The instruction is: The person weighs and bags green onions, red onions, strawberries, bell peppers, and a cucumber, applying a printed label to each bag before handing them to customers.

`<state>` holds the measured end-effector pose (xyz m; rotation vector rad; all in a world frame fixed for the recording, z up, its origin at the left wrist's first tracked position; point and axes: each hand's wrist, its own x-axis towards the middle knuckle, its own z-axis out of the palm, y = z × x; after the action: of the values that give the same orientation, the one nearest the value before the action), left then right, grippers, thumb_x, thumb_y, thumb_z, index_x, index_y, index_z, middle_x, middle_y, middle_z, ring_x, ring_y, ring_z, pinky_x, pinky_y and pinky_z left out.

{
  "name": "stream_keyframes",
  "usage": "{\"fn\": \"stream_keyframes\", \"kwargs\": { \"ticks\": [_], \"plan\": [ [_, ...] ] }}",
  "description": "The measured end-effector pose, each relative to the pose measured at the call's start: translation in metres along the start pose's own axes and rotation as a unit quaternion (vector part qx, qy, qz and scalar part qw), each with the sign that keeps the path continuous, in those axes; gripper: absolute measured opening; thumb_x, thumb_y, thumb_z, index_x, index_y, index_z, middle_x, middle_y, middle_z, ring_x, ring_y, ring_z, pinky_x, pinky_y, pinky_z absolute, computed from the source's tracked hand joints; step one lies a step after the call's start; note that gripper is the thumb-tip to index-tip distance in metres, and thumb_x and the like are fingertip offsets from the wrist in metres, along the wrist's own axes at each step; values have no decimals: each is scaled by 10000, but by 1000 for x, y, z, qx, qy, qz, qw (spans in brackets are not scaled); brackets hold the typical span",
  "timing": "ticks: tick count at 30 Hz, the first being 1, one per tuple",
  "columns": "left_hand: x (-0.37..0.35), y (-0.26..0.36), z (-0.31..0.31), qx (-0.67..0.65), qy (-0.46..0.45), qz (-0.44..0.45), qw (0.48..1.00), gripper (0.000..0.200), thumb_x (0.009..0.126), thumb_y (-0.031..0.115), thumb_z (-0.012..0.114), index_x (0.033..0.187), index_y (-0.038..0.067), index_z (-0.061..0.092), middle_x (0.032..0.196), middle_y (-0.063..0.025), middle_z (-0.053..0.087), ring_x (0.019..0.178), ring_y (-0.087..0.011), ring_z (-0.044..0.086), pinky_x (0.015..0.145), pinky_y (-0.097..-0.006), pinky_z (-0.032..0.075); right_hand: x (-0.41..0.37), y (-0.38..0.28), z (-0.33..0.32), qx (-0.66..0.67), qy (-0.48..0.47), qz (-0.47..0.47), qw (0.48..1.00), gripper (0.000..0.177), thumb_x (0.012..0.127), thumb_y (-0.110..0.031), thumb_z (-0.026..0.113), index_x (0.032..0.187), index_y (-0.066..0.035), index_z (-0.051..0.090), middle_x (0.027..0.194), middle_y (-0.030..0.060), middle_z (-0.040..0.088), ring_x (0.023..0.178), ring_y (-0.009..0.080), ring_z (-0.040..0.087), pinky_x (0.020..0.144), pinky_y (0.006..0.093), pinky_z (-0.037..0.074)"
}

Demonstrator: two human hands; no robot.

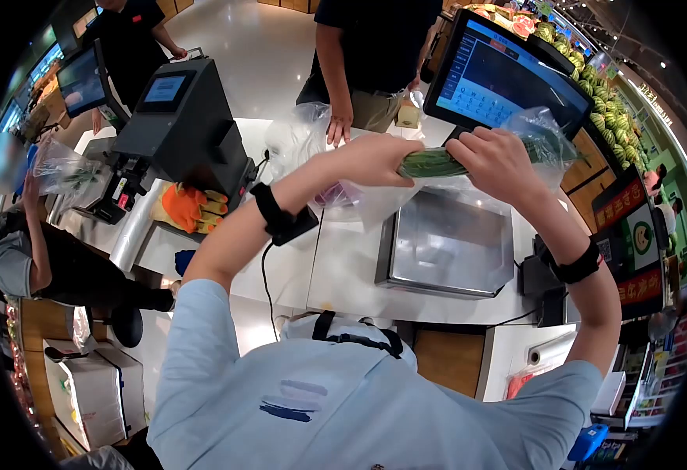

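My left hand (371, 160) is closed round the left end of a long green vegetable (435, 163). My right hand (494, 162) grips it farther along, fingers curled over the top. A clear plastic bag (545, 133) covers the right end, past my right hand. Both hands are raised over the far side of a stainless steel scale plate (453, 239). More clear plastic bags (300, 145) lie on the white counter (347, 266) beyond my left forearm.
A screen (508, 74) stands behind my right hand. Across the counter a person's hand (340, 125) rests near the bags. To the left are a black machine (183, 117), orange gloves (187, 207) and another person (26, 258) with a bag. A cable (266, 278) hangs over the counter edge.
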<state>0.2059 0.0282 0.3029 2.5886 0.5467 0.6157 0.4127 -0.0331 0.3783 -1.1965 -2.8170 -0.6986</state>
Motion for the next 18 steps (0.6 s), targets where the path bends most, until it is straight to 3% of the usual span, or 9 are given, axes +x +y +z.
{"fn": "stream_keyframes", "kwargs": {
  "ticks": [3,5,7,9,11,13,15,16,18],
  "plan": [
    [0,2,1,-148,-78,40,985,225,735,192,635,897,74,532,714,-57,599,652,-273,599,594,-412,423,-11,2,1,-78,71,-54,993,295,647,-242,666,832,-56,530,739,4,560,752,233,568,595,365,438],
    [-6,31,-4,214,21,-22,976,218,710,178,644,852,66,519,702,-33,588,648,-257,593,559,-406,420,-18,3,-13,176,-67,12,982,368,651,-282,697,886,-46,541,765,38,555,745,246,563,663,352,443],
    [-8,27,12,265,105,28,958,203,697,175,643,822,86,511,697,-25,592,633,-251,594,528,-394,425,-24,5,-10,274,-151,51,949,384,653,-266,698,918,-44,531,765,61,565,750,246,571,673,341,441],
    [-9,33,18,321,188,112,921,209,695,182,644,824,102,499,680,-18,586,627,-250,597,500,-388,428,-31,6,-6,453,-308,115,828,421,657,-234,699,980,-39,510,765,107,586,759,248,586,692,320,435],
    [-5,42,13,280,71,59,956,235,703,184,643,873,92,509,708,-29,589,659,-242,596,537,-370,437,-32,-2,-11,464,-359,123,800,407,654,-194,678,989,-40,506,720,80,603,665,241,598,617,326,437],
    [-5,41,15,232,-50,0,971,266,710,185,642,921,82,518,737,-40,592,691,-233,595,573,-353,446,-45,-11,2,48,-194,49,979,293,677,-158,640,934,-72,527,575,16,563,528,201,574,583,322,450],
    [5,15,18,-111,-181,-25,977,362,733,188,628,1051,59,512,817,-91,593,764,-219,572,668,-309,443,-62,-9,16,-26,-55,16,998,214,685,-133,608,878,-98,523,595,-13,534,565,180,567,550,304,441],
    [13,9,19,-172,-297,-69,937,448,744,192,614,1150,52,483,884,-148,585,810,-214,546,744,-279,416,-68,-8,17,-77,19,3,997,178,707,-134,585,870,-102,520,606,-20,517,582,173,559,548,290,441],
    [16,5,34,-147,-247,-46,957,405,732,187,627,1090,46,499,850,-127,592,778,-219,562,700,-300,429,-80,-2,17,-130,93,-5,987,142,730,-135,562,862,-107,518,617,-28,499,599,166,550,546,276,441]
  ]
}}
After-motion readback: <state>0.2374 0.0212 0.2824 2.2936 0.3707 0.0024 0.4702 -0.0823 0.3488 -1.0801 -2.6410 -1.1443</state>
